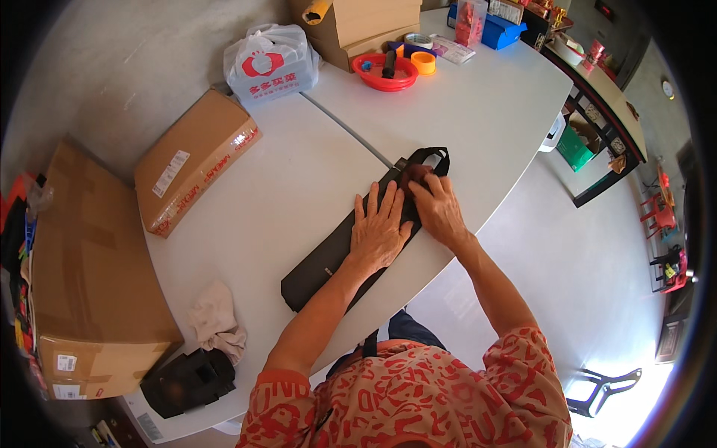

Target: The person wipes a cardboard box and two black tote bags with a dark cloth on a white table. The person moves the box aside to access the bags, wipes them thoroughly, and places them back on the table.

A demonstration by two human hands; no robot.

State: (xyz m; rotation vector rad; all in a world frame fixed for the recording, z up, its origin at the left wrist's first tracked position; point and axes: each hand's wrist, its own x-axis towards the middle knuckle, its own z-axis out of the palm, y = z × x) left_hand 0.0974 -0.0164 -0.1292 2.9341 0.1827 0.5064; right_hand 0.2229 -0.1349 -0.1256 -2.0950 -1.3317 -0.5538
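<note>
A long, flat black bag lies slantwise on the pale table, with a black strap loop at its far end. My left hand rests flat on the bag, fingers spread toward that end. Beside it, my right hand is bent at the fingers and pressed onto a dark reddish-brown cloth at the bag's far end. Part of the cloth is hidden under the fingers.
Cardboard boxes and a white plastic bag stand along the wall side. A red basin and an orange tape roll sit at the back. Near left are a crumpled beige cloth and a black plastic object.
</note>
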